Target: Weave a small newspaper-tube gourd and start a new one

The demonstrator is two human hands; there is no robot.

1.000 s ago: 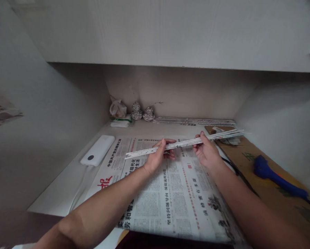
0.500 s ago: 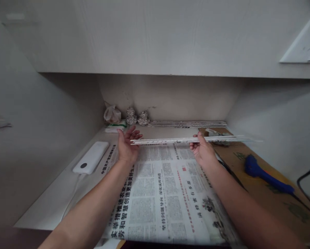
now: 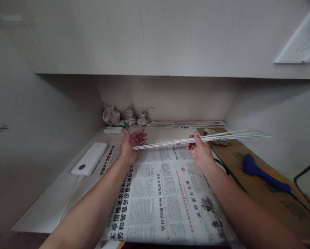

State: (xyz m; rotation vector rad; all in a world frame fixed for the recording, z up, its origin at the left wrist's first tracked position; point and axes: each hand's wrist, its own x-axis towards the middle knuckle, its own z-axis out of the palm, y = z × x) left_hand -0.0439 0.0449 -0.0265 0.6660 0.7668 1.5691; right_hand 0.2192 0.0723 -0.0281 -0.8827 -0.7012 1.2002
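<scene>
Several thin rolled paper sticks (image 3: 165, 142) are held above the newspaper (image 3: 149, 193), their right ends fanned apart and raised a little. My right hand (image 3: 200, 150) pinches the bundle right of its middle, thumb on top. At the bundle's left end, my left hand (image 3: 130, 147) is open, fingers spread and palm facing the stick tips. The tips meet or nearly meet that palm; I cannot tell whether they touch.
At the back stand two woven gourd shapes (image 3: 142, 119), a plastic bag (image 3: 111, 114) and a row of paper sticks (image 3: 186, 123). A white power bank (image 3: 90, 159) lies left. Right, a blue glue gun (image 3: 265, 174) rests on cardboard (image 3: 253, 200) with its cable. A cabinet panel (image 3: 155, 41) overhangs.
The bundle has tilted, its left end lower and its right ends higher and more fanned. My left hand has turned slightly with fingers spread; my right hand keeps its hold.
</scene>
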